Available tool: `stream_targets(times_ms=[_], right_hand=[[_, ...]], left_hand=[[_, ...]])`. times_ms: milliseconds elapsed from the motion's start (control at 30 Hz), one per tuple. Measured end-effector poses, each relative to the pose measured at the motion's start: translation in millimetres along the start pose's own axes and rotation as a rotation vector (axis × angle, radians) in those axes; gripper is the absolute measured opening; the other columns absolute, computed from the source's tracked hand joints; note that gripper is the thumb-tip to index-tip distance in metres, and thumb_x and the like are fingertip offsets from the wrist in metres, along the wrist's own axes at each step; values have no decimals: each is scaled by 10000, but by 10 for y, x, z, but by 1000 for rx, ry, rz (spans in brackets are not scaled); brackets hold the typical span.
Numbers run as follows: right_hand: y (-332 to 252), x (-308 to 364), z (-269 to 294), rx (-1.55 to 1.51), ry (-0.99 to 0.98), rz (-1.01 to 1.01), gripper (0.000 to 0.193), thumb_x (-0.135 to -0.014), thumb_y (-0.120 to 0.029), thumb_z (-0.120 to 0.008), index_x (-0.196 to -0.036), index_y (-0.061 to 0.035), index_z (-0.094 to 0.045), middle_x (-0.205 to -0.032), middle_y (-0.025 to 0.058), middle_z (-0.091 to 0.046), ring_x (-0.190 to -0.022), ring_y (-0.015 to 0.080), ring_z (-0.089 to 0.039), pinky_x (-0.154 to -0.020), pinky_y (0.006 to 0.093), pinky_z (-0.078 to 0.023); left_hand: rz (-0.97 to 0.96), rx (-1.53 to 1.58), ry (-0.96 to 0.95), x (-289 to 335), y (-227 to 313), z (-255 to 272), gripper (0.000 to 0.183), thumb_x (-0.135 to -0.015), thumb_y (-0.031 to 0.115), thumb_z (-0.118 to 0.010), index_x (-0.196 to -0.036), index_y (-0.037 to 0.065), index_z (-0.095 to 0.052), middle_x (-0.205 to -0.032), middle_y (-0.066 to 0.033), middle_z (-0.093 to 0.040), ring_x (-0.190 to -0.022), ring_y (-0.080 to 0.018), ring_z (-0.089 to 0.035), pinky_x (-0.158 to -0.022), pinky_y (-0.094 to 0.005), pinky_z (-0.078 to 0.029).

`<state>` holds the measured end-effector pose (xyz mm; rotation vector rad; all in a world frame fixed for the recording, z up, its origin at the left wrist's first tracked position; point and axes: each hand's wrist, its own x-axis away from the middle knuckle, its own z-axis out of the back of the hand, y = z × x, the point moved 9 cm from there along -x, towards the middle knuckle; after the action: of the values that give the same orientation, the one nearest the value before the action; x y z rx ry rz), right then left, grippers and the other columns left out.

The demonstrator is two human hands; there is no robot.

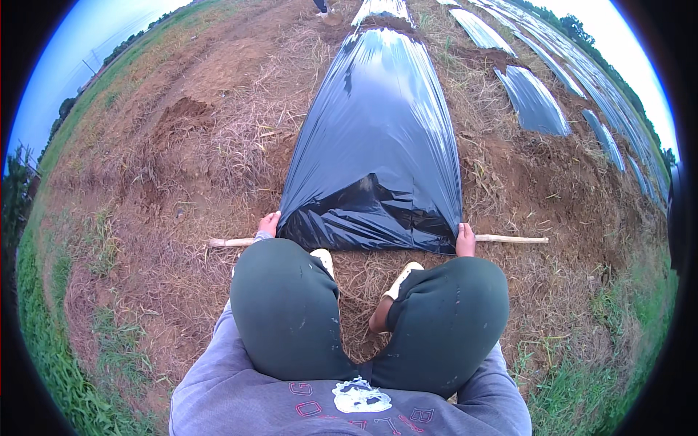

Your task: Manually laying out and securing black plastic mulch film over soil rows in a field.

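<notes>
A long sheet of shiny black plastic film (pixel 371 145) runs away from me over the ground, its near end lying just ahead of my feet. My left hand (pixel 269 224) is closed on the film's near left corner. At the near right corner my right hand (pixel 466 240) pinches the film's edge, thumb uppermost. A pale wooden stick (pixel 512 239) lies crosswise at this end and sticks out past both hands. Its middle is hidden by the film and my knees. Whether my fingers also hold the stick, I cannot make out.
I squat with my knees (pixel 447 320) between my arms and pale shoes (pixel 403 280) near the film. Dry grass and brown soil (pixel 211 109) border it. More covered rows (pixel 534 102) stretch along the right. A person's foot (pixel 323 12) shows at the far end.
</notes>
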<state>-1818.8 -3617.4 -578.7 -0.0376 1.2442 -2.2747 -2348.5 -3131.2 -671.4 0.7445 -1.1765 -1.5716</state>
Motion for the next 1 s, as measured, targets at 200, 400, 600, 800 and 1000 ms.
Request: stream_targets(times_ms=[200, 400, 600, 800, 1000], right_hand=[[30, -6, -9, -12, 1, -14, 303, -1008, -265, -437, -932, 11, -535, -779, 207, -550, -713, 305, -520, -710, 383, -433], [1, 6, -17, -24, -23, -24, 304, -1010, -269, -434, -934, 7, -535, -795, 202, -556, -734, 304, -527, -723, 378, -433], [-43, 23, -3, -38, -17, -6, 294, -1009, -267, -434, -947, 0, -541, -805, 208, -556, -745, 332, -530, -730, 385, -435], [-22, 14, -10, -19, -2, -1, 290, -1007, -266, -436, -953, -4, -547, -808, 216, -567, -740, 352, -542, -713, 396, -439], [-11, 11, -12, -11, 3, -10, 291, -1005, -269, -440, -947, -5, -549, -798, 216, -569, -735, 352, -546, -701, 398, -437]], left_hand=[[35, 104, -31, -66, -126, -41, 372, -923, 358, -631, -1014, 2, -688, -891, 18, -664, -816, -70, -572, -799, -249, -458], [7, 107, -24, -58, -111, -48, 384, -929, 363, -612, -995, -10, -677, -844, 9, -654, -813, -71, -550, -788, -255, -454], [-21, 89, -30, -16, -17, -44, 386, -933, 359, -608, -997, -16, -673, -846, 5, -655, -815, -72, -552, -788, -256, -456], [-5, 120, -38, -28, -60, -61, 372, -931, 350, -615, -987, -13, -675, -841, 13, -649, -800, -69, -547, -782, -254, -456], [17, 158, -44, -31, -81, -78, 367, -930, 349, -617, -975, -11, -676, -839, 16, -646, -793, -68, -545, -778, -253, -456]])
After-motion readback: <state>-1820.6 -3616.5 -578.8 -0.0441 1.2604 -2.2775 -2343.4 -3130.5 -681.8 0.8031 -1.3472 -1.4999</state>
